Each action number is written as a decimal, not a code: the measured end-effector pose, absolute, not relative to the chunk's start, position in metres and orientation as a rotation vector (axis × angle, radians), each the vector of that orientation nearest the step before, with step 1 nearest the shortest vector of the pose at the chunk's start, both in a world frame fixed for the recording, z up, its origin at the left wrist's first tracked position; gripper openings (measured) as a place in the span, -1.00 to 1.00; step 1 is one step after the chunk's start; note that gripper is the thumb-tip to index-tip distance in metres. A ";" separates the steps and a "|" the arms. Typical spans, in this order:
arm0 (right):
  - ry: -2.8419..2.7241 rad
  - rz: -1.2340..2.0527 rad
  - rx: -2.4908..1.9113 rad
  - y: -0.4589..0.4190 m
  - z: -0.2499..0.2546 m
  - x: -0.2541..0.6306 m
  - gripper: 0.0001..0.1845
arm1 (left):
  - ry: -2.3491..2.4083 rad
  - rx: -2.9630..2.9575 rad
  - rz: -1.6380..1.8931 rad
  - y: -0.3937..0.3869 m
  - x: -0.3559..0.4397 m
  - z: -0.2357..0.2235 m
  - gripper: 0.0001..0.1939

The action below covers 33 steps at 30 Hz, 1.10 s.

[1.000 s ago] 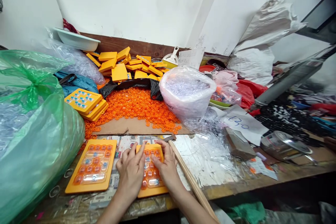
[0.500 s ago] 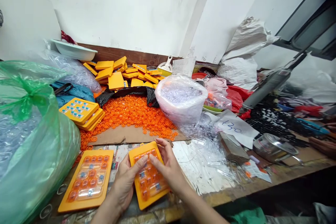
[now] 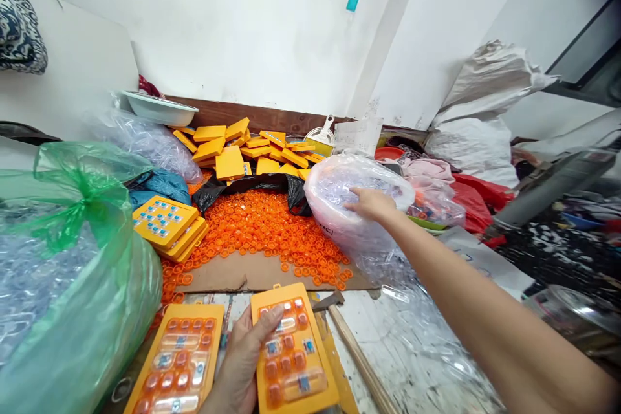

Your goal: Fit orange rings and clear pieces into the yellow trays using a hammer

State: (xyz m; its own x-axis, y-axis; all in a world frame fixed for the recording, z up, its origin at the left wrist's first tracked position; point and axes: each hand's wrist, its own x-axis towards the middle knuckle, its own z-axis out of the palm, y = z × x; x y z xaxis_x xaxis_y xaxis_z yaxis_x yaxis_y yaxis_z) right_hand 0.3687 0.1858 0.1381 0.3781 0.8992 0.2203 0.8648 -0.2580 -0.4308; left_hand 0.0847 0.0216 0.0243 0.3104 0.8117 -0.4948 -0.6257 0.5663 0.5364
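Note:
My left hand (image 3: 245, 352) grips a yellow plastic panel (image 3: 317, 372), its thumb pressing on the face. Orange rings and clear caps cover that face, with small blue pieces under some caps. Over the mouth of a white plastic bag (image 3: 339, 233) full of clear plastic pieces (image 3: 334, 189) is my right hand (image 3: 372, 203), fingers stretched out and nothing visible in them. A second, similar panel (image 3: 213, 330) lies on the bench, left of my left hand.
Loose orange rings (image 3: 257, 226) are heaped on cardboard (image 3: 218, 272). Behind them lie piled yellow panels (image 3: 230, 163); a short stack (image 3: 165, 220) sits left. A green bag (image 3: 121, 310) bulges at left. A hammer (image 3: 361, 356) lies on the bench, with clear pieces at right.
My right hand has left the panel and moved up and right to the white bag. My left hand still holds the panel. The hammer now shows beside it, and the view has shifted.

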 end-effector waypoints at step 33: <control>-1.376 0.307 -1.329 -0.036 0.019 0.202 -0.76 | 0.881 0.606 1.289 -0.003 0.085 0.035 -0.30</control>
